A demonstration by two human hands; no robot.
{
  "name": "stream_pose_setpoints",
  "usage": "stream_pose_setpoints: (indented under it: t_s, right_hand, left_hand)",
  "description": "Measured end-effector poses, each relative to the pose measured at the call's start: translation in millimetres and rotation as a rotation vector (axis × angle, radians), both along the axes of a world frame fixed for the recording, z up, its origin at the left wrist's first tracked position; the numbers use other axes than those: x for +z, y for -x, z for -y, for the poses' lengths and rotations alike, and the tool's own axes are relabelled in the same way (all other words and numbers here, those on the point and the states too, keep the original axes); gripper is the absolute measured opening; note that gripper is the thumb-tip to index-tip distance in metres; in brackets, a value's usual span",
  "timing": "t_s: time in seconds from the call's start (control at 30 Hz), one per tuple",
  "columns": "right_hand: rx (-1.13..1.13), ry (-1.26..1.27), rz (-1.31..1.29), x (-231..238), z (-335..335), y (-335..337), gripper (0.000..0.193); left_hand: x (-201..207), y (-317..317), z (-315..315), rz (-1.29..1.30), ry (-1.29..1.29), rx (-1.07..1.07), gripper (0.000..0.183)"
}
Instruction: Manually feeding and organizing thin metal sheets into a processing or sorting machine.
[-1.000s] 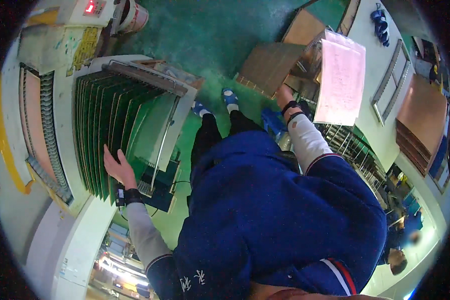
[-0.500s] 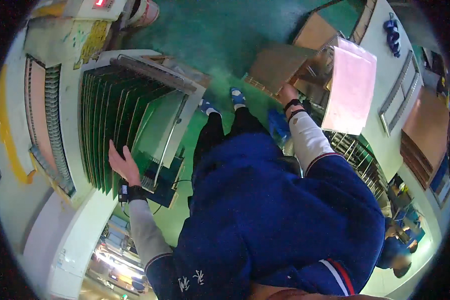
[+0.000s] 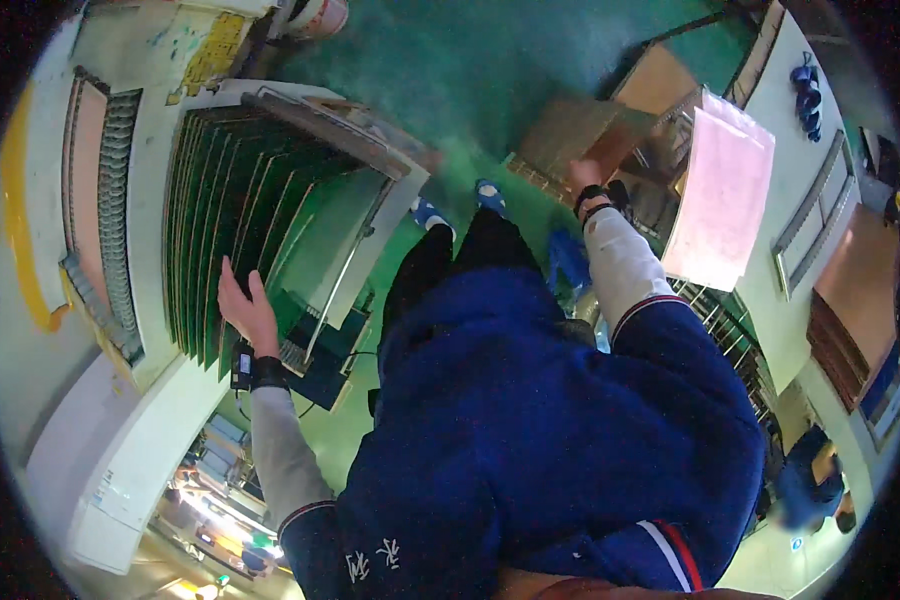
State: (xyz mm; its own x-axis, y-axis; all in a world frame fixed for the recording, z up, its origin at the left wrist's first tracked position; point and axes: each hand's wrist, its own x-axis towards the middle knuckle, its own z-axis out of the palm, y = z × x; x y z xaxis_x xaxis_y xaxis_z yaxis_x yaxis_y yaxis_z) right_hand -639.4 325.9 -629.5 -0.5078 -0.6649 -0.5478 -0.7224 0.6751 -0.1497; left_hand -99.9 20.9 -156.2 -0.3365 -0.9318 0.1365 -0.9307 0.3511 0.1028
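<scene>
Several green panels (image 3: 215, 210) beside outspread left hand (image 3: 250, 315), brown board (image 3: 562, 128) at right hand (image 3: 585, 178) (blurred, grip unclear)

The left hand (image 3: 249, 312) spreads flat, thumb apart, while the right hand (image 3: 585, 176) reaches farther forward.

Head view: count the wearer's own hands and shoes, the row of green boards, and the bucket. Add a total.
Hands: 2 (left hand, right hand)
Shoes: 2
Row of green boards: 1
Bucket: 1
Total: 6
</scene>
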Motion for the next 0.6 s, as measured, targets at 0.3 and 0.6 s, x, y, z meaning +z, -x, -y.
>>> stream_pose_setpoints:
  t_s: [0.3, 0.6]
  right_hand:
    - [-0.806, 0.516, 0.214, 139.8, 36.3, 37.7, 0.025]
    - [-0.662, 0.771, -0.068, 360.1, 78.4, 61.3, 0.030]
  left_hand:
    - [-9.2, -13.5, -4.7, -0.002, 0.003, 0.039, 0.062]
    - [-14.0, -6.3, 3.9, 0.009, 0.052, 0.049, 0.062]
